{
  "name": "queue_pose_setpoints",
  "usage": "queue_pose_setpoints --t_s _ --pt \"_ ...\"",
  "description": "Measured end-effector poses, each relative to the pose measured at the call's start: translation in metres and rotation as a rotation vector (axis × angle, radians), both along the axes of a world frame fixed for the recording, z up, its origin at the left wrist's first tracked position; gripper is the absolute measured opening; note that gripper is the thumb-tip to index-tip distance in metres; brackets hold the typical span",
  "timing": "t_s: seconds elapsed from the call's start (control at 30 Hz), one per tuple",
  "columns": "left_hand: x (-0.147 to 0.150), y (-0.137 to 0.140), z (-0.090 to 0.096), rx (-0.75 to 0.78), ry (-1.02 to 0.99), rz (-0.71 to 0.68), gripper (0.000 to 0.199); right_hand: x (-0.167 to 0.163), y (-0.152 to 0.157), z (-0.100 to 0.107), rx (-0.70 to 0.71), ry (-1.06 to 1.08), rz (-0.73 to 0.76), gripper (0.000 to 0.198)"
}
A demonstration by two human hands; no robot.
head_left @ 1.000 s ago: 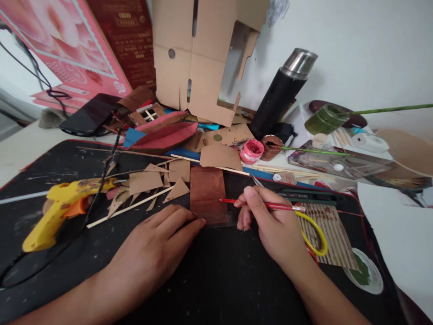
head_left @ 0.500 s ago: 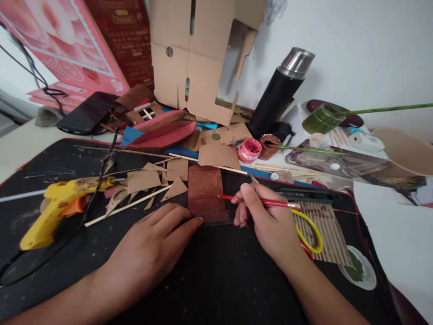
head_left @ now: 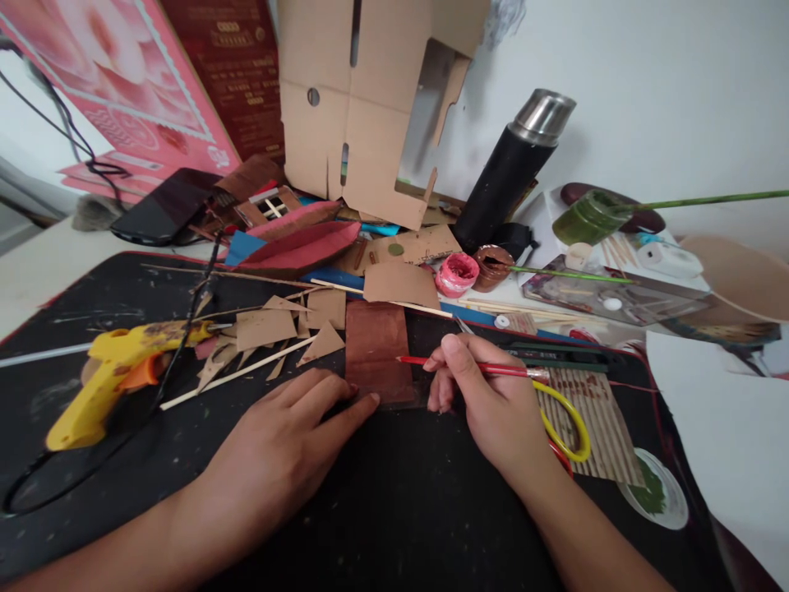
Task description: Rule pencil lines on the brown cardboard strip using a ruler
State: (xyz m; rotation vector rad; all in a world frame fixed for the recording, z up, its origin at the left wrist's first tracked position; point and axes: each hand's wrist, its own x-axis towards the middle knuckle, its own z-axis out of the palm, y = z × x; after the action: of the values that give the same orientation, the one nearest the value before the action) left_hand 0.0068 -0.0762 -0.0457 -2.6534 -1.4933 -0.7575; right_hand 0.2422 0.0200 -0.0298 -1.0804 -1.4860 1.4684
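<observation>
A brown-painted piece of cardboard lies flat on the black mat. Across its near edge runs a clear plastic strip, perhaps a ruler. My left hand is pressed down at the strip's left end, its thumb along the strip and its curled fingers at the cardboard's lower left corner. In my right hand a red pencil is pinched, its tip over the cardboard's right edge. Scissors with a yellow and a red handle loop lie partly hidden beneath that hand.
Left are a yellow glue gun with a black cord and cardboard scraps. Paint jars, a black flask and a red cardboard boat shape stand behind. Corrugated cardboard and a green paint lid are right.
The view has shifted slightly, so everything sits a little further right. My left thumb reaches a bit further along the strip. The pencil tip stays at the cardboard's right edge.
</observation>
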Motion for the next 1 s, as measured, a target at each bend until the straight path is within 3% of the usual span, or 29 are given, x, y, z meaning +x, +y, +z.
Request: queue_pose_setpoints --t_s 0.7,1.0 --pt "0.001 0.001 0.000 -0.016 -0.027 -0.001 0.034 -0.013 -0.010 0.001 0.014 -0.073 0.204 0.049" --pt "0.003 0.000 -0.003 -0.020 -0.055 0.013 0.035 -0.014 -0.010 -0.001 0.027 -0.113 0.219 0.049"
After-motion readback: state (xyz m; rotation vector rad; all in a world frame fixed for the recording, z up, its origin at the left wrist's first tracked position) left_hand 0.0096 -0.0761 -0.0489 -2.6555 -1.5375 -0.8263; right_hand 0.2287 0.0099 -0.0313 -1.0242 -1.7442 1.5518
